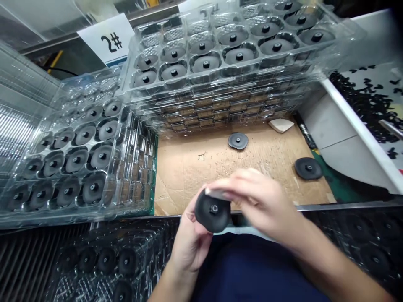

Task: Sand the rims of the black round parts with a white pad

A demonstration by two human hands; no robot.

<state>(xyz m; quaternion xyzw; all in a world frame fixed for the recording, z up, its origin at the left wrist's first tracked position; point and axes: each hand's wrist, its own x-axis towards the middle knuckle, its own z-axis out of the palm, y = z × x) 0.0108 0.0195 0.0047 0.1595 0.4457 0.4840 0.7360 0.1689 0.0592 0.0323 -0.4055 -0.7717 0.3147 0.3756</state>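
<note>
A black round disc part with a central metal-ringed hub (213, 212) is held up in front of me at the edge of the work surface. My left hand (190, 237) cradles it from below and behind, fingers curled around its rim. My right hand (253, 201) is blurred and lies over its upper edge, fingertips on the rim. A small pale strip (217, 194) shows between those fingertips and the disc. Two similar discs lie on the cardboard sheet (195, 180), one grey-toned (238, 141) and one black (308, 168).
Stacked clear plastic trays (226, 54) holding grey discs in pockets rise ahead and at left (75, 155). More trays of black discs lie low at both sides. A white "2#" card (108, 37) stands behind. Loose black pieces (368, 100) fill a white-edged bin at right.
</note>
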